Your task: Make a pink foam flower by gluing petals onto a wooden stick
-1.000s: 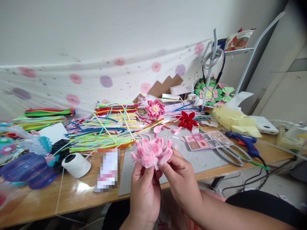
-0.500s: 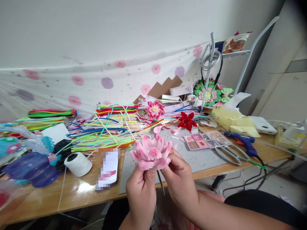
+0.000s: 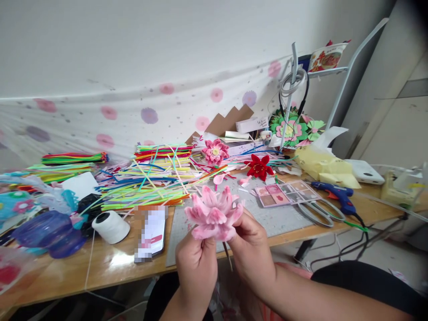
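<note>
I hold a fuzzy pink pipe-cleaner flower (image 3: 214,214) in front of me, just over the near edge of the wooden table (image 3: 107,267). My left hand (image 3: 196,267) is closed round the flower's base from below. My right hand (image 3: 250,249) pinches the petals on its right side. A thin stem (image 3: 228,256) hangs down between my hands. The flower's petals point up and slightly left.
Piles of coloured pipe cleaners (image 3: 150,178) cover the table's back. Nearby lie a white thread spool (image 3: 110,226), a phone (image 3: 150,232), a grey cutting mat (image 3: 281,218), an eyeshadow palette (image 3: 287,192), scissors (image 3: 321,211), a blue glue gun (image 3: 336,194), and finished red (image 3: 259,166) and pink flowers (image 3: 216,151).
The flower has turned a little in my hands and tilted, its petals now more upright. Both hands stay closed on it; my view shifted slightly.
</note>
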`<state>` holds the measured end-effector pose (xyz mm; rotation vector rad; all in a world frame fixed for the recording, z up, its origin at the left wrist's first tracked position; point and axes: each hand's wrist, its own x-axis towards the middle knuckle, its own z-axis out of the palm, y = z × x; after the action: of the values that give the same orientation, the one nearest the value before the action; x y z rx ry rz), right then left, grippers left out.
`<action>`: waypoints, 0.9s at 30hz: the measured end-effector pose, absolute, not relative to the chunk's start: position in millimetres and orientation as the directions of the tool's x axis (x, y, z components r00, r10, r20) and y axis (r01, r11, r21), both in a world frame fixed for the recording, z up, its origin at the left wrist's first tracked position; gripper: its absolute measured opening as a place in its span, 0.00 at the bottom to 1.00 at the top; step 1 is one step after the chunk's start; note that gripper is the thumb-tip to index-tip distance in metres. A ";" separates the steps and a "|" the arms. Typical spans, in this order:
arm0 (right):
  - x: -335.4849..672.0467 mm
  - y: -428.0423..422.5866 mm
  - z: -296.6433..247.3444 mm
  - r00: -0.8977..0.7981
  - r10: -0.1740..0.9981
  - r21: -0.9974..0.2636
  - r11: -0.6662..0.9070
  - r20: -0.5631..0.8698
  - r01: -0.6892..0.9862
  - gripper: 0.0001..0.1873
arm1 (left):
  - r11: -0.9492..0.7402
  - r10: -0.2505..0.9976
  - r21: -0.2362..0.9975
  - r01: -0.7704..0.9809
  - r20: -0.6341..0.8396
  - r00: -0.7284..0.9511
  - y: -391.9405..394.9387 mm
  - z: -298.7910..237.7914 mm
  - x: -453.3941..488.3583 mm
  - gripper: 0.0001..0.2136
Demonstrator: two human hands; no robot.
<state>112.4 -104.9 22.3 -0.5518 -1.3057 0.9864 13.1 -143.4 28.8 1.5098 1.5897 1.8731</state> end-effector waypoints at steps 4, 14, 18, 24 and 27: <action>112.3 -95.3 27.8 -0.025 0.879 -0.862 0.462 0.477 -0.208 0.10 | -0.302 0.823 0.929 0.215 0.368 -0.433 -132.5 33.0 16.5 0.07; 117.3 -81.9 28.6 -0.088 0.933 -0.916 0.318 0.348 -0.246 0.13 | -0.271 0.900 0.957 -0.104 0.213 -0.381 -119.3 36.4 27.4 0.11; 121.0 -82.3 27.6 -0.118 0.935 -0.919 0.296 0.334 -0.260 0.11 | -0.220 0.924 0.943 -0.250 0.119 -0.362 -118.1 37.4 24.9 0.09; 137.0 -78.9 30.7 -0.116 0.957 -0.933 0.227 0.267 -0.281 0.09 | -0.124 0.964 0.796 -0.593 -0.046 -0.262 -120.8 43.0 24.4 0.08; 160.0 -65.1 35.9 -0.144 0.933 -0.944 0.322 0.330 -0.076 0.10 | -0.120 0.978 0.757 -0.643 -0.021 -0.208 -123.6 42.2 24.3 0.10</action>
<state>160.0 -65.1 35.9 -0.8457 -1.4222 1.0901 24.3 -123.6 42.2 0.5960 0.7715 1.6483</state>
